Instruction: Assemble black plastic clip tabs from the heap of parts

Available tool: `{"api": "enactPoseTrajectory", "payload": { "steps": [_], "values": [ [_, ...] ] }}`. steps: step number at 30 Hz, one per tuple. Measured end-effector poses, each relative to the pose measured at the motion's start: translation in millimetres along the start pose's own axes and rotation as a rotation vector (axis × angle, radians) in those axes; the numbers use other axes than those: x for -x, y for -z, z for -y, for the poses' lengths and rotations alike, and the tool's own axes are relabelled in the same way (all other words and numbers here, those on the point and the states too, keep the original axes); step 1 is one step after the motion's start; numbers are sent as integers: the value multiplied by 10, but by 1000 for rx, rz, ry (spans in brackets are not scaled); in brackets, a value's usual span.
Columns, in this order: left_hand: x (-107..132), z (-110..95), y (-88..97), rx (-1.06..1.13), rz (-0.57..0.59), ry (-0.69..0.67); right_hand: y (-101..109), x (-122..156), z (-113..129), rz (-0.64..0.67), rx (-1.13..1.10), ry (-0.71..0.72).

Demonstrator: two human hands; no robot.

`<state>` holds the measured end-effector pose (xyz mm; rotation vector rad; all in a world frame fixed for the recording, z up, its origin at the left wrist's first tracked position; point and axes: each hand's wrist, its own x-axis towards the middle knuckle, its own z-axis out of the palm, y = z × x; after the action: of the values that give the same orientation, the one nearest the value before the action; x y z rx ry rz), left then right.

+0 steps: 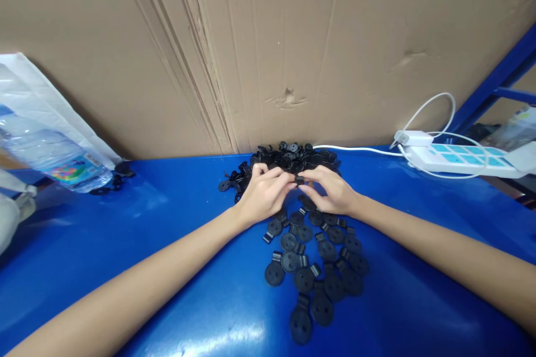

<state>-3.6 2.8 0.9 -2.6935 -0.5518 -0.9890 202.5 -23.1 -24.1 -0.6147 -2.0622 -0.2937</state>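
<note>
Between my two hands, at the middle of the table, is a small black plastic clip [299, 180]. My left hand [267, 191] pinches its left side, and my right hand [329, 189] grips its right side with thumb and fingers. Just behind them lies a heap of black plastic pieces [288, 153], partly covered by my hands. In front of my hands several black round clips with two holes and a short tab [300, 324] lie scattered on the blue table [188, 290]. The fingers hide most of the held clip.
A plastic water bottle [58, 150] leans at the left by a white bag [54, 95]. Cardboard [272, 56] stands along the back edge. On the right are a white power strip [460, 159], a charger [414, 138] with a white cable [360, 149], and a blue metal frame [494, 83].
</note>
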Motion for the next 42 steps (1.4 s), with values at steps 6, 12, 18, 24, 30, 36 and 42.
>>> {"api": "enactPoseTrajectory", "payload": {
  "steps": [6, 12, 18, 24, 30, 36, 42],
  "values": [
    [-7, -33, 29, 5, 46, -2, 10, -25, 18, -8, -29, -6],
    [-7, -15, 22, -35, 35, -39, 15, -36, 13, 11, -40, 5],
    [-6, -8, 11, -50, 21, -17, 16, -43, 14, 20, -24, 30],
    [5, -10, 1, 22, 7, 113, 9, -30, -6, -15, -5, -29],
    [3, 5, -26, -16, -30, 90, 17, -56, -11, 74, 15, -61],
    [-2, -16, 2, 8, -31, 97, -4, -24, -32, 8, 41, -63],
    [10, -2, -14, 1, -20, 108, -19, -10, -44, -33, 78, -32]
  ]
}}
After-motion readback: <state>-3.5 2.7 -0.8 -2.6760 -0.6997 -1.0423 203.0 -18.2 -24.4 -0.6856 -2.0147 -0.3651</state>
